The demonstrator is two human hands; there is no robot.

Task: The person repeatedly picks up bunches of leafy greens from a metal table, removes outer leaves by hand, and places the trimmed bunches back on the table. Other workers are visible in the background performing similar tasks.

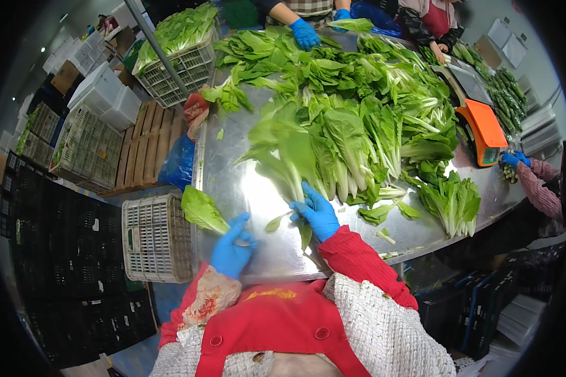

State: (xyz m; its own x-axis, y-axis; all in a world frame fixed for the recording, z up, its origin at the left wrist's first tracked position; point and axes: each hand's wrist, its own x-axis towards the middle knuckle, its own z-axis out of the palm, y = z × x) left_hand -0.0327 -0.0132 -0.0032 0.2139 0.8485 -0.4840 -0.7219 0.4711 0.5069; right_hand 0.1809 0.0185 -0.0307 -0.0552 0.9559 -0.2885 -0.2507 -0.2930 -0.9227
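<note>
My left hand (232, 245), in a blue glove, holds the pale base of a single green leaf (203, 209) at the metal table's left edge. My right hand (318, 214), also gloved in blue, grips the stem end of a leafy green vegetable (287, 151), whose leaves are blurred and point away from me. A small leaf (274, 223) and a darker one hang beside my right fingers. Rows of the same long-leaved greens (346, 136) lie beyond and right of that hand on the metal table (269, 254). Another bunch (450, 202) lies near the table's front right edge.
A white plastic crate (153, 238) stands left of the table, near a wooden pallet (144, 141). One crate (184, 70) is heaped with greens. An orange scale (486, 127) sits at the right. Co-workers' gloved hands (305, 34) are across the table and at its right end (514, 159).
</note>
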